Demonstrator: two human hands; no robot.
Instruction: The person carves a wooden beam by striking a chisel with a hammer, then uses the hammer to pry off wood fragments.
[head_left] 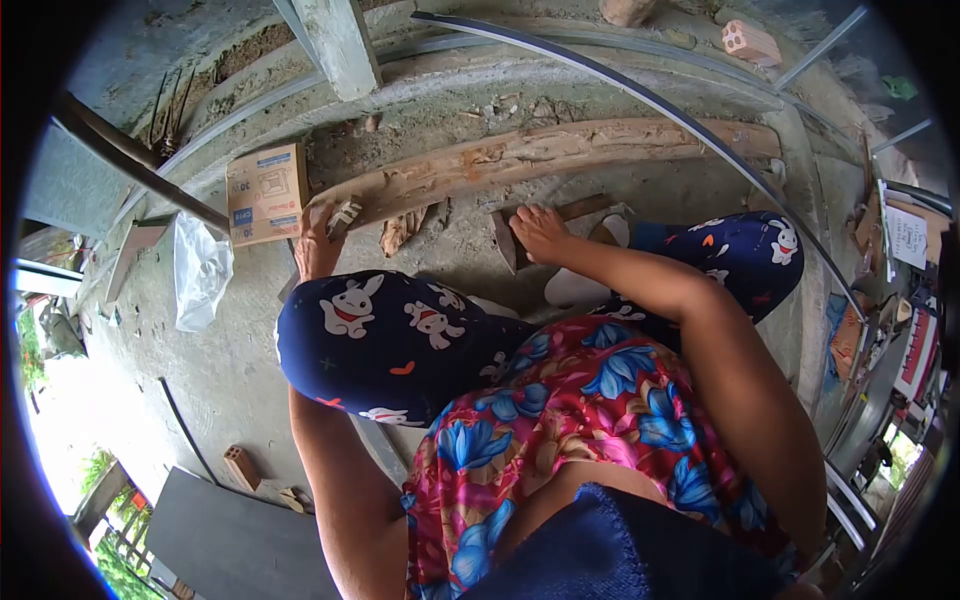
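My right hand [540, 233] is closed around a hatchet, close behind its head. The dark blade [503, 242] points left and the wooden handle [586, 207] runs out to the right, just above the floor. My left hand [316, 245] is at the left end of a long, rough timber [500, 158], beside a cardboard box [268, 195]. Its fingers curl at a pale, splintered piece of wood [344, 213]; part of the grip is hidden. A loose brown wood chunk [402, 232] lies between my hands, near the timber.
A long dark curved strip [620, 85] arches over the timber and down the right side. A clear plastic bag [200, 270] lies left of the box. Hollow bricks [750, 43] sit at upper right, and a dark panel [235, 535] lies at lower left.
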